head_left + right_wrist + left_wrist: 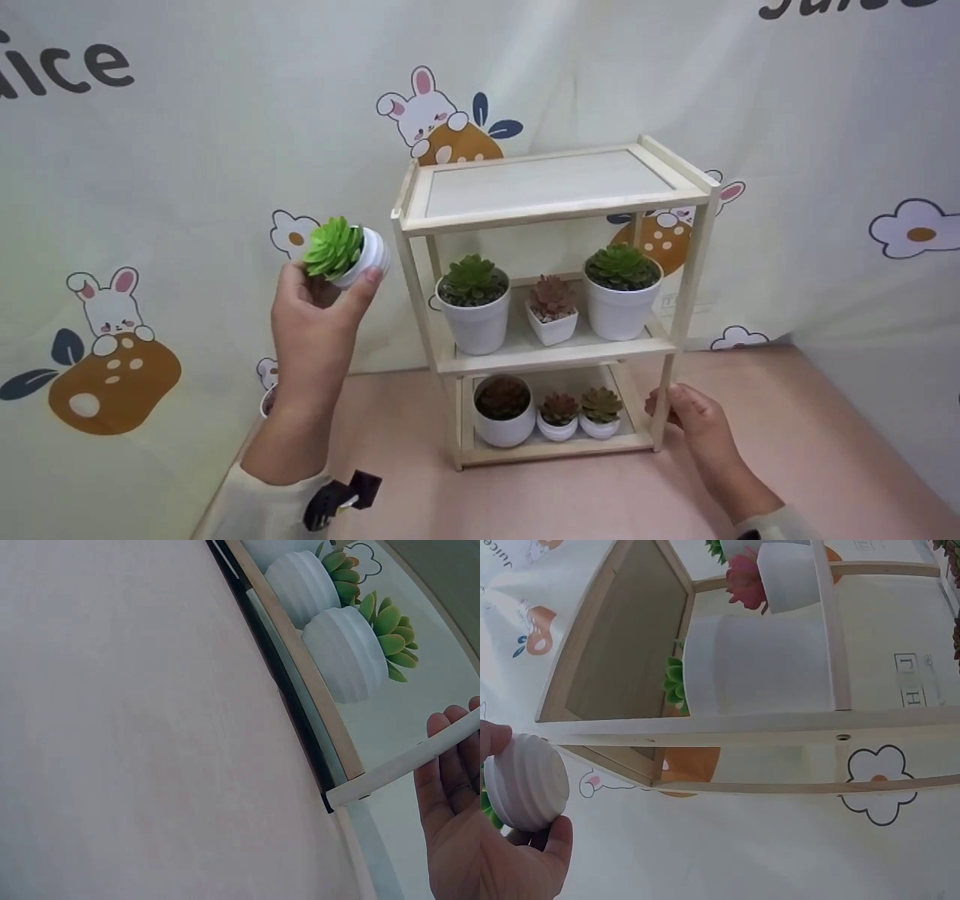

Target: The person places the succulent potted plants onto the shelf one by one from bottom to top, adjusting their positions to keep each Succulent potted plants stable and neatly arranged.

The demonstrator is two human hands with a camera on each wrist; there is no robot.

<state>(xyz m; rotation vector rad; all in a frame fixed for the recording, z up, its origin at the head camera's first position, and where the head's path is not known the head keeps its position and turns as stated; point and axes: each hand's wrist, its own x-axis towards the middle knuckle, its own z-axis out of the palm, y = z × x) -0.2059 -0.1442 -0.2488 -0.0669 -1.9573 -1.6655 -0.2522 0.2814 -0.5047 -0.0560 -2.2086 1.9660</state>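
Note:
My left hand (315, 330) holds up a small potted succulent (335, 249) with bright green leaves, left of the wooden shelf (555, 216). Its white ribbed pot (529, 781), tilted, is pinched between thumb and fingers. At the shelf's lower right front leg, my right hand (701, 420) has its fingers (453, 765) around the post, with the fingertips showing past it. The middle tier bears two large green succulents (474, 315) (622, 292) and a small reddish one (553, 309) between them.
On the bottom tier stand a round white pot with a dark plant (504, 416) and two small ribbed pots (558, 424) (600, 420). The top panel (555, 180) is bare. Behind the pinkish table (562, 495) hangs a printed cloth (225, 150).

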